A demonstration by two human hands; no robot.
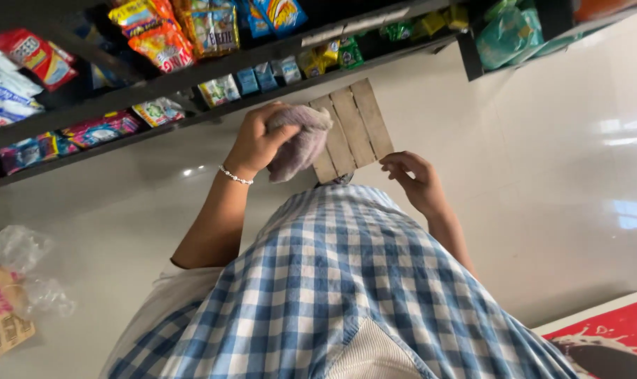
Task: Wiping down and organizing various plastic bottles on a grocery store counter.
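Left hand (256, 144), a beaded bracelet (235, 176) at its wrist, is closed around a bunched grey-mauve cloth (299, 144) and presses it against the face of a small slatted wooden board (352, 130). Beside it, the board is held up in the air in front of the person's chest, tilted, with its pale slats running lengthwise. Further right, the right hand (415, 184) grips the board's lower corner, fingers curled onto its edge, steadying it from below. Both hands are therefore clamped: one on the cloth, the other on the board.

Judging by the cloth's contact with the slats, the step in hand looks like wiping the board clean, with the cloth now on the left slats. A next stroke would call for a firm hold at the corner so the board does not twist, and for the cloth to travel along the slats rather than across the gaps.

Behind the hands runs a dark shelf (192, 74) stocked with bright snack packets (165, 43), above a pale glossy tiled floor (557, 154). A blue checked shirt (346, 288) fills the foreground.
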